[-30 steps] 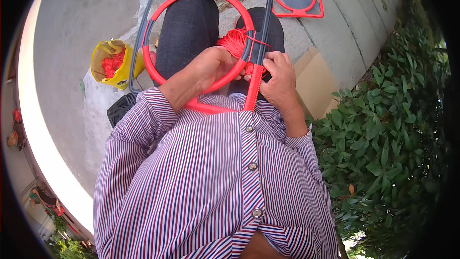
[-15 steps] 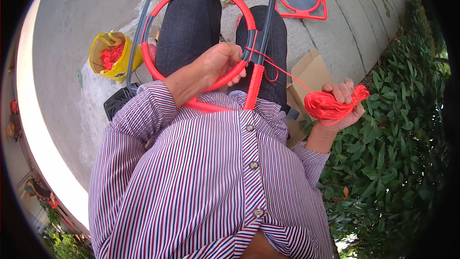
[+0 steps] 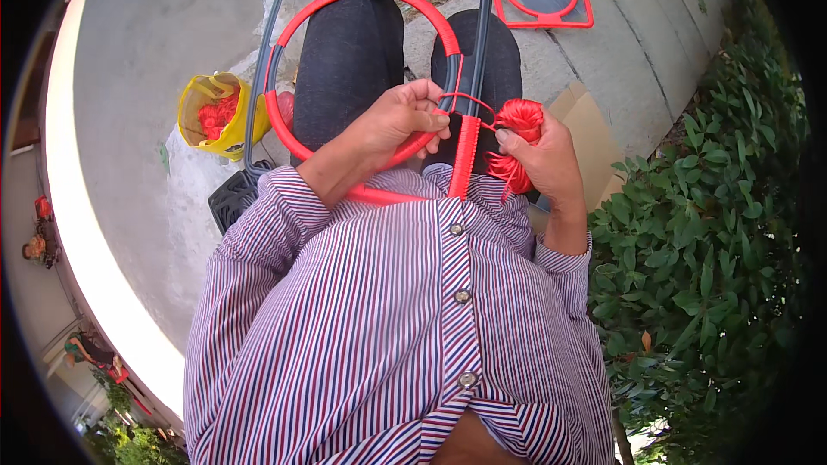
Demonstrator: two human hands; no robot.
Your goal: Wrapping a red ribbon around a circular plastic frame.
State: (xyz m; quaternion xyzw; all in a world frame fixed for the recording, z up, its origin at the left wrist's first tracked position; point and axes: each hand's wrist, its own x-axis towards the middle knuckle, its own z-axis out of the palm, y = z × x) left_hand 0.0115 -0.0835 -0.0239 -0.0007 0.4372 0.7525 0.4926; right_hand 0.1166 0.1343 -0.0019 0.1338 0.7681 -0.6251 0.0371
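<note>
A dark grey frame [image 3: 488, 43], square with rounded corners and a ring inside, rests across my lap. Red cord [image 3: 428, 10] is wrapped tightly round much of the ring and part of the outer bar, with some grey stretches bare. My left hand [image 3: 412, 120] pinches the ring at its right lower side, thumb and fingers closed on the wrapped part. Just right of the frame, my right hand [image 3: 544, 153] grips a bundle of red cord [image 3: 520, 119], loose strands hanging below it. A short slack strand runs from the bundle to the ring beside my left fingers.
A yellow bag [image 3: 191, 114] with red cord inside stands on the concrete at the left, near a black slotted piece [image 3: 231, 200]. Ahead on the right lies another red-wrapped frame [image 3: 588, 2]. Cardboard [image 3: 594, 142] sits beside my right hand, and leafy bushes [image 3: 680, 250] border the right side.
My right hand has brought the cord bundle leftward, close to the frame, and the strand that was stretched out now hangs slack. My left hand stays at the ring.
</note>
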